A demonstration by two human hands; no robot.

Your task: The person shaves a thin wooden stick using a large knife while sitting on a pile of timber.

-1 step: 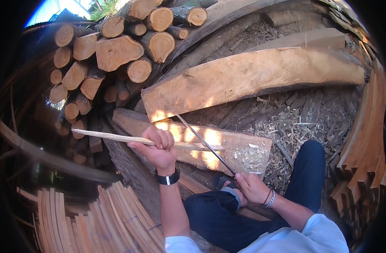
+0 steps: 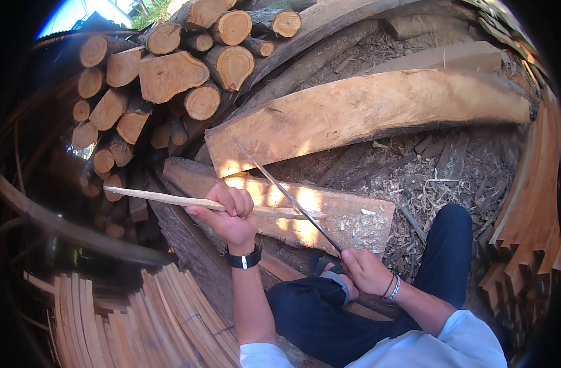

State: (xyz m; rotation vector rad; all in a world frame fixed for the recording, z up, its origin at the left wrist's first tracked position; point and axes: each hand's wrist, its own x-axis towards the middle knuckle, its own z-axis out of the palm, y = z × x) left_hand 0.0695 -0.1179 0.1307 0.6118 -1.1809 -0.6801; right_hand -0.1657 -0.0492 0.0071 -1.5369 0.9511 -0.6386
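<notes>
My left hand (image 2: 227,213) is wrapped round a slim pale wooden stick (image 2: 148,195), held almost level. Its thin end reaches out to the left; the other end lies over a light plank (image 2: 345,224) in front of me. My right hand (image 2: 367,272) grips the near end of a long knife (image 2: 279,186); its handle is hidden in the fingers. The narrow dark blade slants up and left, crossing the stick close to its right end. Whether blade and stick touch I cannot tell.
A large curved slab (image 2: 366,105) lies beyond the plank. Cut logs (image 2: 173,76) are stacked at the far left. Bundled wooden strips (image 2: 164,310) stand near left, more strips (image 2: 532,196) at the right. Shavings (image 2: 437,187) cover the ground beside my bent knee (image 2: 449,236).
The knife's tip has shifted slightly up and to the left, with the right hand nearly in place. My left hand and the stick have hardly moved.
</notes>
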